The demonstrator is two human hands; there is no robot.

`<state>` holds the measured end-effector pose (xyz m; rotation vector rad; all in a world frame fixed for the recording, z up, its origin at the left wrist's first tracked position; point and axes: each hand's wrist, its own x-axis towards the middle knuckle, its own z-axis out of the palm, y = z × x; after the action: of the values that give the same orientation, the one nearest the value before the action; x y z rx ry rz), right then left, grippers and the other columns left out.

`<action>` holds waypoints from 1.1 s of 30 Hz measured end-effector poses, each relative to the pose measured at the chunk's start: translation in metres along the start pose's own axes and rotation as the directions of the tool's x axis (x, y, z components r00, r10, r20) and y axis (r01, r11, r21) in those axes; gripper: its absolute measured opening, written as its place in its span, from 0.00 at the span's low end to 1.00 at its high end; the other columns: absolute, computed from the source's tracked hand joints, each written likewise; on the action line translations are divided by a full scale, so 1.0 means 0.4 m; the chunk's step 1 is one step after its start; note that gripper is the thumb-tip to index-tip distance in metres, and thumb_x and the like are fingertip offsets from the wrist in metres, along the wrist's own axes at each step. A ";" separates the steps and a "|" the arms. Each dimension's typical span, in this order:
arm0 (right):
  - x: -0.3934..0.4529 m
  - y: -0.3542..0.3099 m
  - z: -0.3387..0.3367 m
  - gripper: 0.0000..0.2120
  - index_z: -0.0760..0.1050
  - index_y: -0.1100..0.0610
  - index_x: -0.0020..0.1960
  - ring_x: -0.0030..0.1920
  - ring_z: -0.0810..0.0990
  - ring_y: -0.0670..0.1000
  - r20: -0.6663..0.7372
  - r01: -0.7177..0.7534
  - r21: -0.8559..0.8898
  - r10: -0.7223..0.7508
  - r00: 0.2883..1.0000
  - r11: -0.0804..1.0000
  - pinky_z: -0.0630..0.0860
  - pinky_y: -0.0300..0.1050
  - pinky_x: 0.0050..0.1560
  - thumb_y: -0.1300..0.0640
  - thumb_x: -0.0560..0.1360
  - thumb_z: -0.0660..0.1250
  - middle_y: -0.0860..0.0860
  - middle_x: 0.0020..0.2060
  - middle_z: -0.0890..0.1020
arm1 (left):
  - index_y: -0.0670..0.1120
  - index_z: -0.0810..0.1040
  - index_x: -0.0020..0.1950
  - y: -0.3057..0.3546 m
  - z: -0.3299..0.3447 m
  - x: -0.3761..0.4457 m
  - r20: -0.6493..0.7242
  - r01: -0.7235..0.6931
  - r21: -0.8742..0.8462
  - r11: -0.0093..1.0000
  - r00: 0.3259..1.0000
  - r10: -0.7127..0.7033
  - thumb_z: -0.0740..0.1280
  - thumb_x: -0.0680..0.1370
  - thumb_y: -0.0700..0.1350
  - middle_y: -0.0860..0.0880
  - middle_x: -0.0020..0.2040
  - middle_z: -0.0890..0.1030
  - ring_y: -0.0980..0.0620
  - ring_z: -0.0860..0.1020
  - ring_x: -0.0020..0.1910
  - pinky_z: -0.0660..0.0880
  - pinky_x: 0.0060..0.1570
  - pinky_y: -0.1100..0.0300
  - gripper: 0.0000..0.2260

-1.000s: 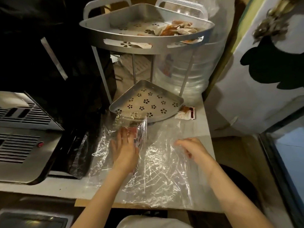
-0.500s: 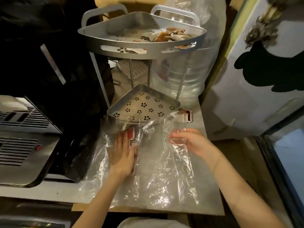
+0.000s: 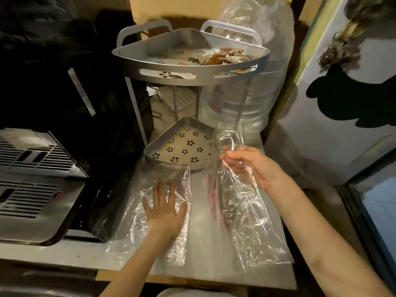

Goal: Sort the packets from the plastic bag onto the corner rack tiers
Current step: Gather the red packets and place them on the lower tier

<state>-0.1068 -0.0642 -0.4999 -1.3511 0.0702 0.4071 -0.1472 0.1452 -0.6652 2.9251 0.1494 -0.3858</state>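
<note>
A grey metal corner rack stands at the back of the counter. Its upper tier (image 3: 162,70) holds several brown and white packets (image 3: 225,55). Its lower tier (image 3: 171,146), with flower-shaped holes, has nothing on it that I can see. A clear plastic bag (image 3: 242,213) lies crumpled on the counter in front of the rack. My left hand (image 3: 165,211) presses flat on the bag's left part, fingers spread. My right hand (image 3: 255,166) pinches the bag's upper right edge and lifts it off the counter beside the lower tier. A blurred red streak (image 3: 211,189) shows through the plastic.
A steel appliance with vents (image 3: 32,185) and a black plastic bag (image 3: 102,213) sit to the left. A large clear water jug (image 3: 250,97) stands behind the rack. A white door with black shapes (image 3: 347,99) is at the right. The counter's front edge (image 3: 192,281) is near me.
My right hand took hold of the bag's right edge and raised it up toward the lower tier. My left hand slid back toward me and flattened on the plastic. The red packet is now a blur.
</note>
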 end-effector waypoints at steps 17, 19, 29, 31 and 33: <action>0.009 -0.031 -0.025 0.08 0.83 0.54 0.33 0.29 0.82 0.43 0.005 0.071 0.224 -0.074 0.997 0.972 0.79 0.34 0.31 0.62 0.62 0.66 0.49 0.29 0.84 | 0.43 0.83 0.41 0.073 -0.168 -0.013 0.392 0.487 -0.829 -0.276 0.857 0.334 0.69 0.67 0.55 0.46 0.36 0.82 0.49 0.80 0.31 0.77 0.34 0.60 0.15; 0.005 -0.004 -0.070 0.07 0.83 0.55 0.33 0.29 0.82 0.44 -0.050 0.043 0.204 -0.034 0.998 0.978 0.78 0.35 0.30 0.63 0.63 0.67 0.50 0.29 0.84 | 0.42 0.82 0.42 0.057 -0.158 -0.006 0.409 0.481 -0.840 -0.252 0.866 0.289 0.69 0.67 0.50 0.45 0.34 0.83 0.49 0.81 0.31 0.78 0.32 0.60 0.13; 0.021 0.231 -0.222 0.10 0.78 0.66 0.51 0.40 0.83 0.54 -0.250 -0.299 -0.157 0.255 0.934 0.941 0.78 0.41 0.37 0.67 0.70 0.69 0.59 0.41 0.85 | 0.45 0.76 0.51 0.004 -0.135 0.008 0.141 0.156 -0.927 0.342 0.988 -0.068 0.70 0.72 0.43 0.47 0.41 0.84 0.51 0.82 0.35 0.75 0.35 0.59 0.10; 0.029 0.251 -0.215 0.12 0.77 0.66 0.52 0.41 0.83 0.54 -0.299 -0.308 -0.244 0.230 0.926 0.920 0.78 0.42 0.38 0.65 0.69 0.71 0.60 0.42 0.85 | 0.44 0.75 0.53 0.015 -0.118 0.015 0.104 0.152 -0.883 0.444 0.986 -0.131 0.70 0.72 0.42 0.48 0.42 0.82 0.50 0.81 0.37 0.74 0.35 0.60 0.11; 0.032 0.262 -0.207 0.12 0.77 0.65 0.51 0.39 0.83 0.52 -0.332 -0.295 -0.345 0.178 0.926 0.891 0.78 0.40 0.36 0.63 0.69 0.72 0.60 0.43 0.84 | 0.44 0.74 0.55 0.021 -0.095 0.019 0.078 0.173 -0.836 0.521 0.977 -0.200 0.69 0.73 0.44 0.49 0.43 0.81 0.50 0.81 0.39 0.73 0.36 0.59 0.12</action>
<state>-0.1138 -0.1235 -0.6202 -1.8016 0.4259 0.4400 -0.1296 0.1450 -0.6298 1.9299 0.5061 -0.2042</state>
